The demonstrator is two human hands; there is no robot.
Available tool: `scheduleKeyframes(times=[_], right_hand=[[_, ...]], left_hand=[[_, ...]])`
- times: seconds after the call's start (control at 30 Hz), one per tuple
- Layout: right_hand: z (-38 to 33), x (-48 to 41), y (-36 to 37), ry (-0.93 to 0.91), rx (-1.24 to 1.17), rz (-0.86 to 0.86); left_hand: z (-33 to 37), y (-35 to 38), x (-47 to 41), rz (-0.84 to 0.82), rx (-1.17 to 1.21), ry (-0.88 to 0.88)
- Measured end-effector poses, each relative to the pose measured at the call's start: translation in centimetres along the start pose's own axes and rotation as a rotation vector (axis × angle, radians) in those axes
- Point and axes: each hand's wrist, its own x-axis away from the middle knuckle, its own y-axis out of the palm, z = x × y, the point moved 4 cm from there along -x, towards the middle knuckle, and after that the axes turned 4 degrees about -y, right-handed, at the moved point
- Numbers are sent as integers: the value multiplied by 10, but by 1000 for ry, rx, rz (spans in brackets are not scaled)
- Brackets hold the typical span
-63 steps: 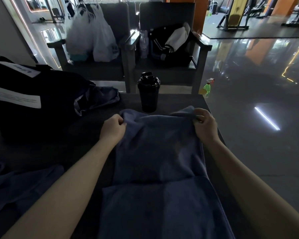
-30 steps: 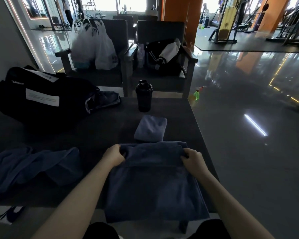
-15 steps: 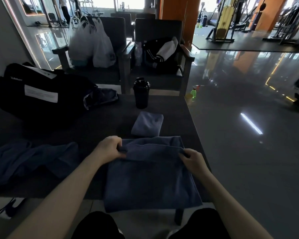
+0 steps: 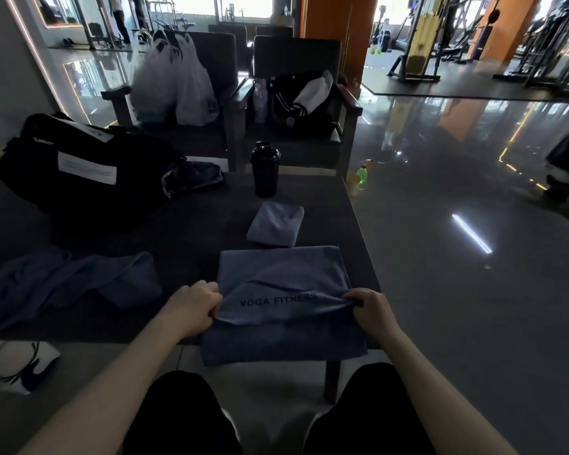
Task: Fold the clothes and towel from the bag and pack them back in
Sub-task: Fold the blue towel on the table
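A blue-grey towel (image 4: 283,274) printed "YOGA FITNESS" lies partly folded at the near edge of the dark table (image 4: 191,238), its lower layer hanging over the edge. My left hand (image 4: 191,305) grips the folded layer's near left corner and my right hand (image 4: 370,307) grips its near right corner. A small folded blue cloth (image 4: 275,224) sits just beyond the towel. An unfolded blue garment (image 4: 66,284) lies crumpled to the left. The black duffel bag (image 4: 79,165) sits at the table's far left with cloth spilling from its opening.
A black shaker bottle (image 4: 265,169) stands behind the folded cloth. Two dark armchairs (image 4: 296,93) beyond the table hold white plastic bags (image 4: 174,83) and a black jacket. A green spray bottle (image 4: 362,175) stands on the glossy floor to the right. A white shoe (image 4: 17,366) lies lower left.
Both hands have pulled the towel's far edge back toward me, laying a fold over with the printed side up. Earlier the towel was drawn back from near the bottle, uncovering the small folded cloth.
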Motion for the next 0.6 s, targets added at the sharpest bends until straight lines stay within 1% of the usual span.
scheduleKeyframes(times=[0.1, 0.17, 0.23, 0.3, 0.4, 0.47, 0.53, 0.6], right_hand=[[-1, 1, 3, 4, 53, -32], [-2, 0, 3, -18, 129, -45], [-1, 0, 2, -49, 191, -55], [-1, -3, 2, -58, 192, -69], [-2, -8, 2, -54, 138, -8], [-6, -15, 4, -62, 119, 46], [-11, -24, 6, -41, 87, 83], [-14, -34, 11, -7, 49, 79]], left_hand=[[4, 1, 3, -22, 4, -12], [3, 0, 2, -29, 25, -45], [1, -1, 2, -61, 49, -71], [0, -1, 1, -108, 56, -84], [-1, -1, -3, -190, 95, -116], [-4, 4, -12, -216, 196, -170], [-12, 10, -25, -128, 389, -285], [-20, 17, -38, -11, 566, -414]])
